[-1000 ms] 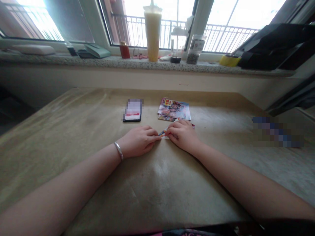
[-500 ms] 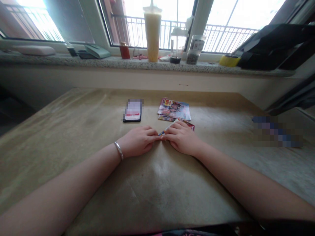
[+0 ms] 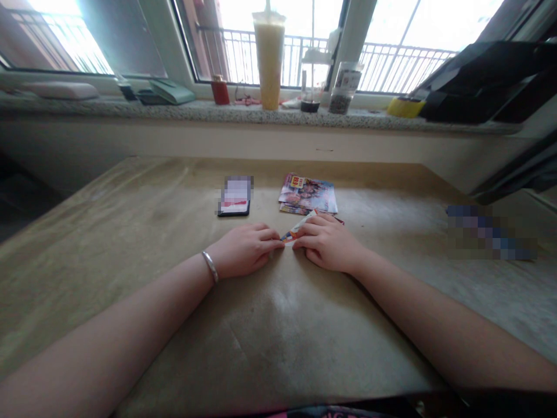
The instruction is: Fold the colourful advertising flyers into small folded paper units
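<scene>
A small piece of folded printed paper [image 3: 299, 229], white with blue, orange and red print, lies on the table between my hands. My left hand [image 3: 244, 249] has its fingers closed on the paper's pointed left end. A silver bangle [image 3: 210, 267] circles that wrist. My right hand [image 3: 328, 241] covers the right part of the paper, its bent fingers pressing it against the tabletop. Much of the paper is hidden beneath this hand. Just beyond it lies a small stack of colourful printed leaflets [image 3: 310, 193].
A phone [image 3: 235, 196] lies left of the leaflets on the tan table [image 3: 174, 191]. At the right edge is a blurred-out dark object [image 3: 487, 232]. The windowsill [image 3: 209, 115] holds a tall yellow drink [image 3: 270, 64], a red jar [image 3: 220, 92], yellow tape [image 3: 405, 107] and a black bag [image 3: 474, 87].
My right hand has slid slightly right, away from my left fingertips, uncovering more of the folded paper. My left hand stays almost still.
</scene>
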`<state>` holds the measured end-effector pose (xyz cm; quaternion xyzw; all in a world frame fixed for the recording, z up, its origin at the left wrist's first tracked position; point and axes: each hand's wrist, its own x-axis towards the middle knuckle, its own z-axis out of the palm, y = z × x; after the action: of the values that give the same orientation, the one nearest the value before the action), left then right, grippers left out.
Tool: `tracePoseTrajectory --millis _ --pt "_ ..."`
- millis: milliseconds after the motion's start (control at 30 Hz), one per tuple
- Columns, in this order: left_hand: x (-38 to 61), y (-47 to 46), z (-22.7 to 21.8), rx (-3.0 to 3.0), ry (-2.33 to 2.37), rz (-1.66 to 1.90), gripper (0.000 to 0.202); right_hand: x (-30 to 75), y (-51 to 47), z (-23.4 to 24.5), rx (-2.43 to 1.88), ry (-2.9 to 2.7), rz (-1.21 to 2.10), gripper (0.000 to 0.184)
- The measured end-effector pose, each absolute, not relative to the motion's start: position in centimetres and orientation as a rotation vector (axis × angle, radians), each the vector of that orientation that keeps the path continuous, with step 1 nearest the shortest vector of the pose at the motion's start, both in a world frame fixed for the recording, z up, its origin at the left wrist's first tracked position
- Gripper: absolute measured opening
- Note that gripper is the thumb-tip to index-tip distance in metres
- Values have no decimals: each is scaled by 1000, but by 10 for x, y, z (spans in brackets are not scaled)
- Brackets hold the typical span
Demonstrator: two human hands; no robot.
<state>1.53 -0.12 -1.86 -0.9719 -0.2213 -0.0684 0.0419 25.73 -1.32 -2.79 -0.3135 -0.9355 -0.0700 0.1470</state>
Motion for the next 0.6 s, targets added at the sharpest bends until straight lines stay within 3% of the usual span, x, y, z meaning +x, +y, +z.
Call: tracePoseTrajectory --millis 600 --pt "8 4 -17 -3055 -674 -314 32 276 -8 -28 -837 -2698 -141 24"
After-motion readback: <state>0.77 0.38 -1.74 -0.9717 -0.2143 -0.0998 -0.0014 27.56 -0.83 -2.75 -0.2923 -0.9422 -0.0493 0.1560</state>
